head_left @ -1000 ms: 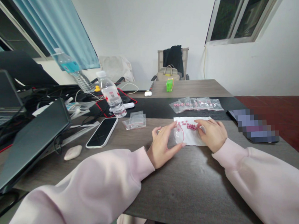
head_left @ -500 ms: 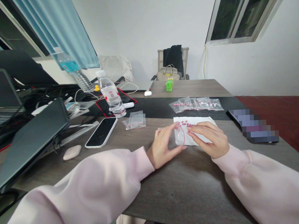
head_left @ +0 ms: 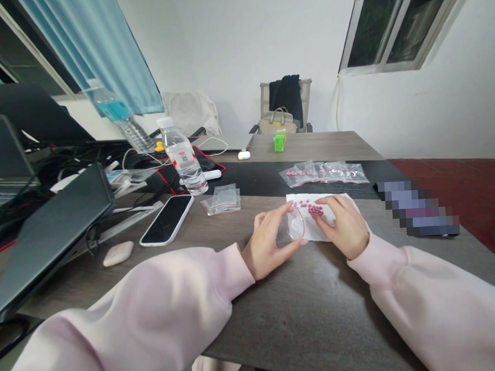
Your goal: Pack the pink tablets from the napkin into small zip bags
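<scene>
**Left of left fingers:** smartphone (head_left: pixel 166 220) flat on wooden desk (head_left: pixel 237 297).
**Left hand (head_left: pixel 267 245):** fingers narrow, pinching clear zip bag (head_left: pixel 293 227) at paper's left end.
**Right hand (head_left: pixel 345 227):** drawn in since earlier, fingertips narrow, touching pink tablets (head_left: pixel 315 209) on white paper (head_left: pixel 312 232); grip cannot tell.
**Beyond fingers:** filled bags (head_left: pixel 324 173), near paper's far edge.
</scene>
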`<control>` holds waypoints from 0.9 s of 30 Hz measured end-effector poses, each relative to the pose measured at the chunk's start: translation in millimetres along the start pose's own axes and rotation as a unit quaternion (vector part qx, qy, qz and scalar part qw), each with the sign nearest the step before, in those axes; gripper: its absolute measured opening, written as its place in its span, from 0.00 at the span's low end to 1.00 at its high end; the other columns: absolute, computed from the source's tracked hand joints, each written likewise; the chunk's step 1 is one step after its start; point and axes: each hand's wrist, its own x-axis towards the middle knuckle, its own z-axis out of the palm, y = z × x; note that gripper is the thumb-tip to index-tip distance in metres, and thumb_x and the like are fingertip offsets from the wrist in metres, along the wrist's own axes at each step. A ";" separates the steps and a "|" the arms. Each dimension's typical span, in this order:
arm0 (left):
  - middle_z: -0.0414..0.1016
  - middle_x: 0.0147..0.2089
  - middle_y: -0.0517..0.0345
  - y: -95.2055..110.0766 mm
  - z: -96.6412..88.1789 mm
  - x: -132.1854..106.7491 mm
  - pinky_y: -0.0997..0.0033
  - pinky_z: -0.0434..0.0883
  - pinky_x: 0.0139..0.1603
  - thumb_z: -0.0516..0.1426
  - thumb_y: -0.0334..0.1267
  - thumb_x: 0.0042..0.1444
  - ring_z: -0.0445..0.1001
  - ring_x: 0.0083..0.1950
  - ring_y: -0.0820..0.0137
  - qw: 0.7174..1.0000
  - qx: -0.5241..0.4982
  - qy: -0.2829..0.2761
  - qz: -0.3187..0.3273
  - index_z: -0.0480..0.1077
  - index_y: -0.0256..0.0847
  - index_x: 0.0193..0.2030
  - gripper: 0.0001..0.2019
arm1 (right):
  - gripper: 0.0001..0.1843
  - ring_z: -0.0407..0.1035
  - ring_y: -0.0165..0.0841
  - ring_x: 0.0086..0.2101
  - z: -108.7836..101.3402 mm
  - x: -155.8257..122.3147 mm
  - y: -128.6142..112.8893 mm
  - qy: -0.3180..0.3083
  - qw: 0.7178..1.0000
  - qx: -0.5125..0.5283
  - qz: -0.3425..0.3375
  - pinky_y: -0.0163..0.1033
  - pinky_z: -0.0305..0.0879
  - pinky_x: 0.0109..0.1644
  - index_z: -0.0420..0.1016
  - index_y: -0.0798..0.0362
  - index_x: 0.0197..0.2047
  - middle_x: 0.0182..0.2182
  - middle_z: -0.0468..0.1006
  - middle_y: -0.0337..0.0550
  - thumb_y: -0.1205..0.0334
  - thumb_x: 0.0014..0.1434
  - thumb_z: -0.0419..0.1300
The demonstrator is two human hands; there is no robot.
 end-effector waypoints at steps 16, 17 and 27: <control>0.66 0.60 0.46 1.6 -2.2 0.7 0.56 0.54 0.60 0.59 0.45 0.54 0.65 0.60 0.58 1.000 -0.004 -0.010 -0.006 0.50 0.44 0.64 0.34 | 0.09 0.64 0.40 0.40 6.9 -2.4 6.8 -0.103 0.977 -0.130 0.136 0.42 0.54 0.40 0.71 0.51 0.31 0.35 0.71 0.44 0.55 0.57 0.58; 0.66 0.60 0.46 1.8 -2.3 0.7 0.55 0.54 0.60 0.59 0.45 0.54 0.65 0.60 0.58 1.000 -0.002 -0.010 -0.008 0.50 0.44 0.64 0.34 | 0.09 0.64 0.40 0.40 7.1 -2.5 7.0 -0.098 0.978 -0.129 0.131 0.42 0.53 0.40 0.71 0.51 0.30 0.35 0.71 0.44 0.55 0.57 0.58; 0.66 0.60 0.46 2.5 -2.5 1.2 0.55 0.54 0.60 0.59 0.46 0.54 0.65 0.60 0.58 1.000 0.008 -0.014 -0.008 0.51 0.45 0.64 0.33 | 0.07 0.65 0.40 0.38 4.0 -5.0 3.9 -0.081 0.984 -0.143 0.066 0.42 0.51 0.38 0.71 0.51 0.32 0.33 0.74 0.44 0.58 0.59 0.56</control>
